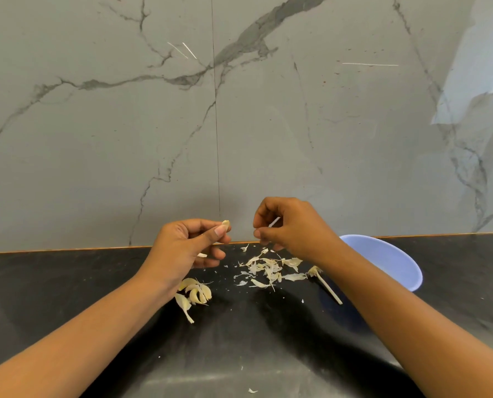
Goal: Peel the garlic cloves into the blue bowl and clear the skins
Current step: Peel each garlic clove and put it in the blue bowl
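Counter: dark stone, bearing all that follows.
Blue bowl: at four o'clock in our view; we see no clove in its exposed part.
Left hand: thumb and forefinger pinch the held clove.
Right hand: fingertips pinch a pale sliver, probably skin.
Loose skins: heaped at six o'clock from the right hand, uncleared.
Unpeeled cloves: clustered at six o'clock from the left hand, waiting.
Stem: at three o'clock from the skins.
Progress: we judge it about midway; more peeling and all the clearing remain.
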`<state>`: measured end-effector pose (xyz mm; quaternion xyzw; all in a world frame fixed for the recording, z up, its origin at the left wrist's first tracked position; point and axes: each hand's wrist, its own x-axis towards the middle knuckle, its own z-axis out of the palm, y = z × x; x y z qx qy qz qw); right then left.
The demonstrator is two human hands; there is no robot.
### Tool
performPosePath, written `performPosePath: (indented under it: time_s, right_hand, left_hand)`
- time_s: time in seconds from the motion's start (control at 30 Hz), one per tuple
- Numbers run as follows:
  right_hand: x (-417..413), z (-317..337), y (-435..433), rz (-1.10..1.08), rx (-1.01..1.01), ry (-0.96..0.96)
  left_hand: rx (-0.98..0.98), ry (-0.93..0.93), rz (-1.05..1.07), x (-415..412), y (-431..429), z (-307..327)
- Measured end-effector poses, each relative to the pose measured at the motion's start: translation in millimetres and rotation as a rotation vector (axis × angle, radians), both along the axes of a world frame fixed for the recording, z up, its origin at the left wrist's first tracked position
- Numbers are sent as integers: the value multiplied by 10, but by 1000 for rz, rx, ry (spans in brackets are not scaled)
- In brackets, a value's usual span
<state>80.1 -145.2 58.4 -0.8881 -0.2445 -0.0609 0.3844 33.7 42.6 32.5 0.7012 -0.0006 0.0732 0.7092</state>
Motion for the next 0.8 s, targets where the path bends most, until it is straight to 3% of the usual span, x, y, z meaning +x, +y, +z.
performPosePath:
  time_s: [0.17, 0.3, 0.47, 0.8]
  right_hand:
    - [15, 9, -1, 78, -71, 35]
    - [-21, -51, 67, 111, 88, -104]
    - [-54, -144, 134, 134, 90, -301]
    - [-31, -145, 121, 158, 41, -286]
  left_hand:
    - [14, 27, -53, -14, -9, 7]
    - [56, 46, -69, -19, -10, -1]
    - [52, 51, -84, -32, -25, 13]
    - [119, 22, -113, -44, -28, 21]
